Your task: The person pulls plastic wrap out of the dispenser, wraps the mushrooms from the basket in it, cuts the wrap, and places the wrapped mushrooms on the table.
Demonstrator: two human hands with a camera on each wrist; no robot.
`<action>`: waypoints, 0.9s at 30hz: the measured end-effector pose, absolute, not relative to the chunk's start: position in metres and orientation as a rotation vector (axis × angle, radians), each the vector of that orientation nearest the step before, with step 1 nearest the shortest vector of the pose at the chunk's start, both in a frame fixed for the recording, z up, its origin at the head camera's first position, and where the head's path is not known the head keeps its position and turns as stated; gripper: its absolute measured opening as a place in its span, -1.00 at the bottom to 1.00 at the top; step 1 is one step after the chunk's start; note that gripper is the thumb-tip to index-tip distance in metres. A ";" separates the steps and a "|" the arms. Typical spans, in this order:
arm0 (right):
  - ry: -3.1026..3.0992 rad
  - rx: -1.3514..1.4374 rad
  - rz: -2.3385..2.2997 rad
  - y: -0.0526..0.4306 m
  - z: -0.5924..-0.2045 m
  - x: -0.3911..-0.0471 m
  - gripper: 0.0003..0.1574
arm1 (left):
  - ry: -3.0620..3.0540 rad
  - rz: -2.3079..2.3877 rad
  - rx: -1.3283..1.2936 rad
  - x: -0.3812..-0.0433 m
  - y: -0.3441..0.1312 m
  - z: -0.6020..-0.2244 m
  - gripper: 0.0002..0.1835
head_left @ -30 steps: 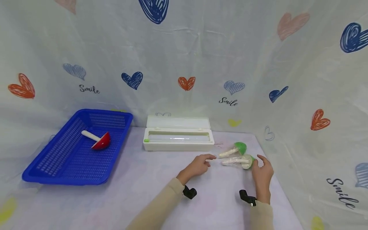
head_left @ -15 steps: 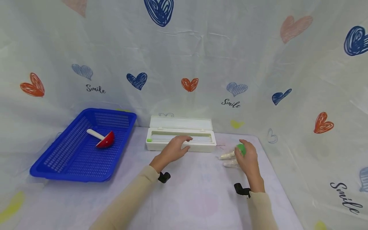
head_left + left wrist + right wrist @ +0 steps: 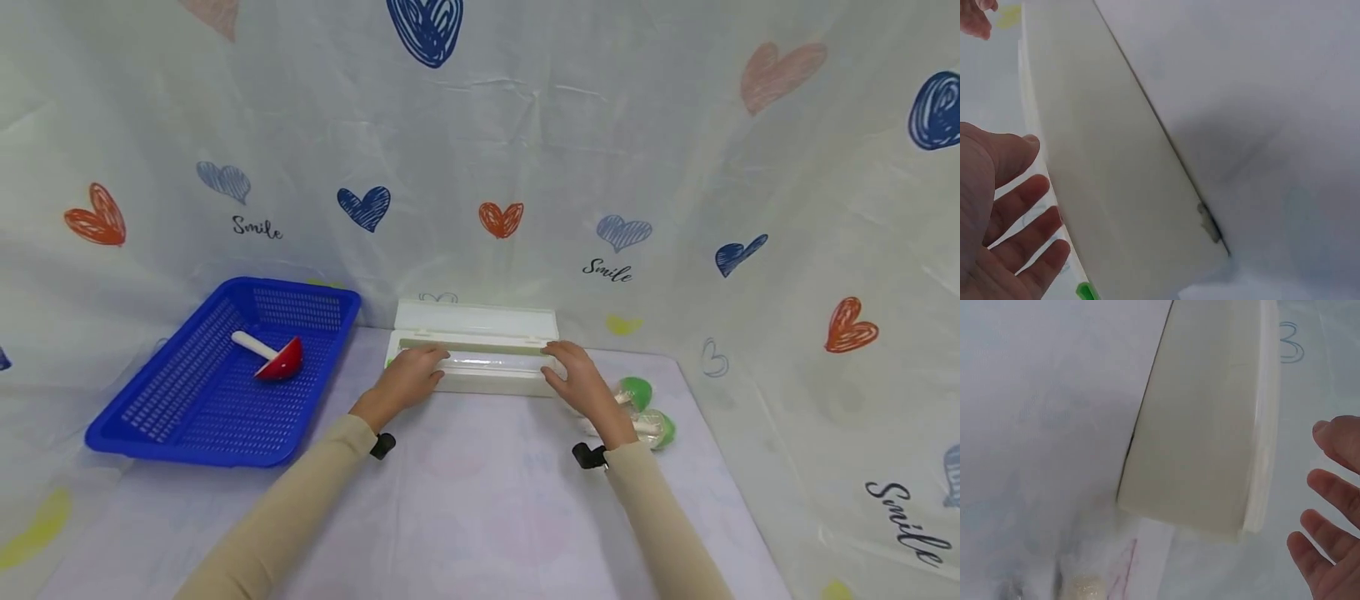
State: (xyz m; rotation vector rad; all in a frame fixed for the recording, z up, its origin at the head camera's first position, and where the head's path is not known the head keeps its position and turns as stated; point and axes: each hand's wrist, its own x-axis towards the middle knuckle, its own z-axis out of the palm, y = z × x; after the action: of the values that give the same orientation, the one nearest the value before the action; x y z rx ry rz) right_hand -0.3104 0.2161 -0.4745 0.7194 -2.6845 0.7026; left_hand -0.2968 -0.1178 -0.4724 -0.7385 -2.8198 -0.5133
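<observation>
I'm hovering my left hand point(image 3: 407, 377) and right hand point(image 3: 582, 385), fingers spread and empty, over the white box point(image 3: 487, 384) right of the blue basket point(image 3: 195, 453), judging the glossy roll point(image 3: 487, 361) inside light, slippery, best gripped by both ends.

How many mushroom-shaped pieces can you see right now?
3: the red-capped piece lies in the blue basket; the farther green-capped piece and the nearer green-capped piece lie beside the right hand, stems partly hidden.
</observation>
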 end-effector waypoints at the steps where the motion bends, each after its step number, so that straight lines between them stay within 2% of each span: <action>1: -2.691 0.757 0.692 0.213 -0.474 -0.314 -0.60 | -2.809 -0.500 -0.738 -0.297 -0.120 -0.474 -0.65; 6: -2.727 0.882 0.619 0.198 -0.481 -0.326 -0.76 | -2.835 -0.539 -0.728 -0.303 -0.125 -0.477 -0.74; 12: -2.811 0.791 0.511 0.184 -0.487 -0.329 -0.82 | -2.859 -0.649 -0.704 -0.312 -0.125 -0.478 -0.87; 21: -2.832 0.701 0.524 0.173 -0.487 -0.332 -0.83 | -2.916 -0.676 -0.534 -0.321 -0.118 -0.477 -0.88; 27: -2.819 0.705 0.745 0.173 -0.489 -0.337 -0.87 | -2.948 -0.849 -0.461 -0.324 -0.120 -0.480 -0.85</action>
State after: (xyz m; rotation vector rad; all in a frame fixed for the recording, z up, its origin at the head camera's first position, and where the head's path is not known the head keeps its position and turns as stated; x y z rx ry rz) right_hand -0.3369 0.1730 -0.4890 0.7052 -2.8188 0.7449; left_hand -0.3235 -0.1202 -0.4799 -0.4605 -2.9476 -0.8491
